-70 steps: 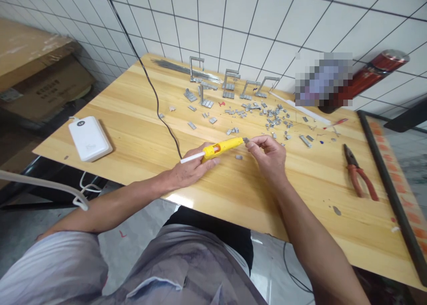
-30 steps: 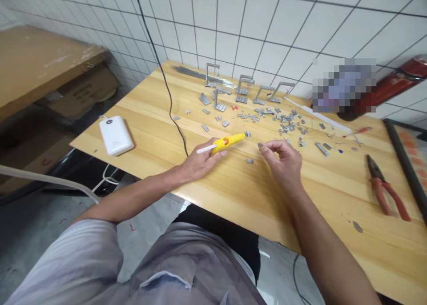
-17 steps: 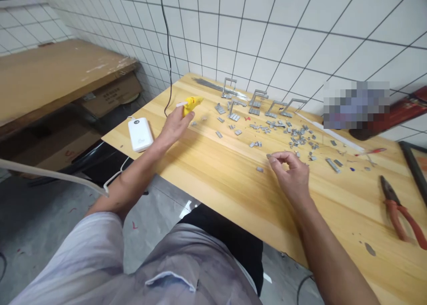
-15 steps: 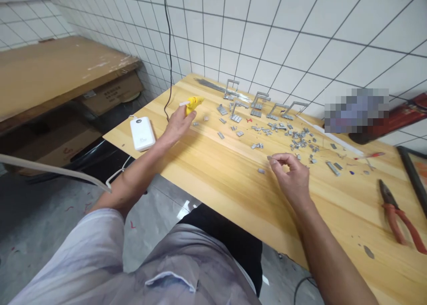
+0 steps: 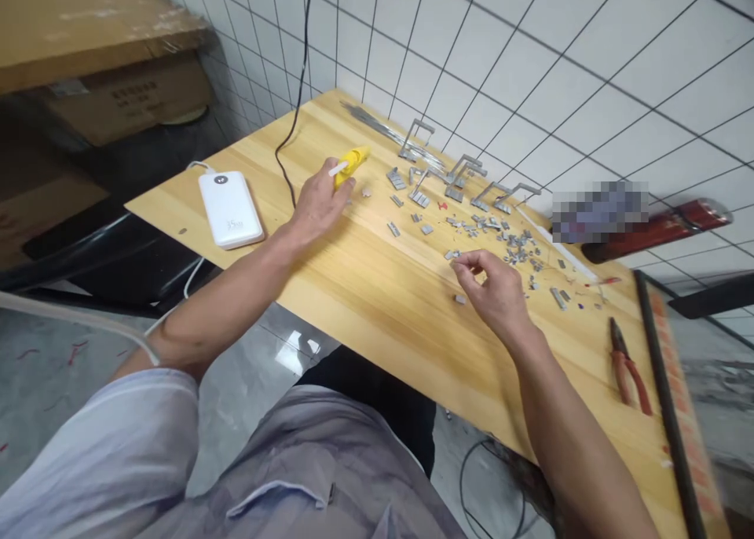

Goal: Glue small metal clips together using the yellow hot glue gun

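Note:
My left hand [image 5: 318, 201] is closed around a yellow glue gun [image 5: 354, 162], with a white glue stick [image 5: 338, 169] poking out of its back end. The gun's nozzle points away toward the wall. Over the middle of the table, my right hand [image 5: 492, 284] pinches with thumb and forefinger a small grey piece, mostly hidden by the fingertips. Right at those fingertips lie a few small grey pieces [image 5: 451, 254]. Nearer to me sits a single grey block [image 5: 459, 298]. Several grey frames [image 5: 419, 130] with ribbed bases stand farther back.
A white power bank [image 5: 231, 209] lies at the table's left edge, near a black cord [image 5: 286, 158]. Scattered grey bits [image 5: 521, 244] cover the back right. Orange-handled pliers [image 5: 625, 370], a dark frame [image 5: 665, 397] and a red cylinder [image 5: 665, 226] are on the right.
The camera view has turned and shifted. My right hand has moved left to the small grey pieces in mid-table. My left hand still holds the glue gun.

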Demonstrator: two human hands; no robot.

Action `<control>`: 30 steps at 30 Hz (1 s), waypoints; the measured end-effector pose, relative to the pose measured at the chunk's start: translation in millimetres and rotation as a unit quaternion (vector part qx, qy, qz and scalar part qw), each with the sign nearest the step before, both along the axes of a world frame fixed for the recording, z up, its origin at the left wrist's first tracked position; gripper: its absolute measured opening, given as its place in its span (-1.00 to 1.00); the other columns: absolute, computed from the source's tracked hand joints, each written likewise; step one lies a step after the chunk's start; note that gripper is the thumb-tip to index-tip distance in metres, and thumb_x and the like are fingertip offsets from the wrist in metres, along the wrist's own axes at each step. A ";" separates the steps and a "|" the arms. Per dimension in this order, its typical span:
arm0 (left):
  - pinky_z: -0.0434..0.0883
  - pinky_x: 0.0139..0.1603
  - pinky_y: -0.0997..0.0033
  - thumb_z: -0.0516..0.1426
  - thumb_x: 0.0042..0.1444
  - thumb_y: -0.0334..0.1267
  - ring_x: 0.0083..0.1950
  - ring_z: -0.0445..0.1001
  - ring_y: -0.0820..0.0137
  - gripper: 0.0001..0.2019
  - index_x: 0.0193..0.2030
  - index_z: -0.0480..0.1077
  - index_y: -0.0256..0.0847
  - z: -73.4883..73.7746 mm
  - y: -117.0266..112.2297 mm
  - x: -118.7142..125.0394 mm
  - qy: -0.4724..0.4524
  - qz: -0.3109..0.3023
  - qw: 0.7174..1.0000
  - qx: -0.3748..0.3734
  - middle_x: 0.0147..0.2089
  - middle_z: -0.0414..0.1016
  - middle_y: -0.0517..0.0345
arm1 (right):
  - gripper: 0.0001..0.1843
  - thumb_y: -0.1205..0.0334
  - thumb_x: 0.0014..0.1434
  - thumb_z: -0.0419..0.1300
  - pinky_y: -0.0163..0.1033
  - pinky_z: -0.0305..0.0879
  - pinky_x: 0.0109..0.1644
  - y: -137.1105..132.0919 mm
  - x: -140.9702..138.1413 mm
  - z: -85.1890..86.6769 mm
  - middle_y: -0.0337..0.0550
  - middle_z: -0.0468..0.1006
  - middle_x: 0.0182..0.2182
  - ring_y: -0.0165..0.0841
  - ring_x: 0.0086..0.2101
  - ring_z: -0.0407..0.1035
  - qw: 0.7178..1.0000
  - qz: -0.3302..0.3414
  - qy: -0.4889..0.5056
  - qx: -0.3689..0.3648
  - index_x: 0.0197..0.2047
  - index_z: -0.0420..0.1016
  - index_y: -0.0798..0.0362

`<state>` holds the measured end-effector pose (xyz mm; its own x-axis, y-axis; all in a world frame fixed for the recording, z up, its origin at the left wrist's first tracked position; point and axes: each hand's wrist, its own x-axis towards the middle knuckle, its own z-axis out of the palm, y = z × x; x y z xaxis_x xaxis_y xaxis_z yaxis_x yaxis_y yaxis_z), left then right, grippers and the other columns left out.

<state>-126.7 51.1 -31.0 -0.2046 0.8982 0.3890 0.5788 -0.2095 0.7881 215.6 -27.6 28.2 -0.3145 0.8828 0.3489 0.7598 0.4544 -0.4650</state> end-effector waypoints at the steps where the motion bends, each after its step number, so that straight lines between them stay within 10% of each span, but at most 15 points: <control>1: 0.39 0.07 0.11 0.15 0.34 0.20 0.00 0.51 0.04 -0.62 -0.02 0.35 -0.06 -0.2 -0.8 0.7 -0.002 -0.005 1.000 -0.001 -0.28 0.43 0.07 | -0.90 0.23 0.24 0.20 -0.18 0.38 -0.23 1.5 -1.1 1.1 -0.20 0.68 -0.36 -0.30 -0.36 0.50 1.000 0.006 -0.021 -0.017 -0.29 0.56 -0.08; 11: 0.33 0.15 0.23 0.08 0.42 0.25 0.00 0.47 0.25 -0.54 0.09 0.27 -0.12 15.2 -12.7 9.9 0.048 -0.048 0.997 -0.025 -0.13 0.45 0.17 | -0.76 0.47 0.04 0.19 -0.21 0.02 -0.46 32.1 -20.3 -0.1 -0.29 0.50 -0.60 -0.41 -0.59 0.25 0.944 0.065 -0.258 -0.194 -0.56 0.45 -0.05; 30: 0.36 -0.01 0.24 0.09 0.47 -0.21 -0.09 0.50 0.23 -0.85 0.09 0.23 -0.14 31.8 -23.6 14.5 0.130 -0.035 0.991 -0.027 -0.11 0.48 0.08 | -0.88 0.26 0.14 0.20 -0.25 0.23 -0.24 41.3 -23.4 14.3 -0.28 0.61 -0.42 -0.35 -0.33 0.46 0.899 0.005 -0.289 -0.330 -0.39 0.56 -0.04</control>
<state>-112.2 27.5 0.7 -0.0406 0.9276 0.3715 0.7496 -0.2176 0.6251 192.2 13.7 42.5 -0.2842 0.8337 -0.4734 0.9584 0.2336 -0.1639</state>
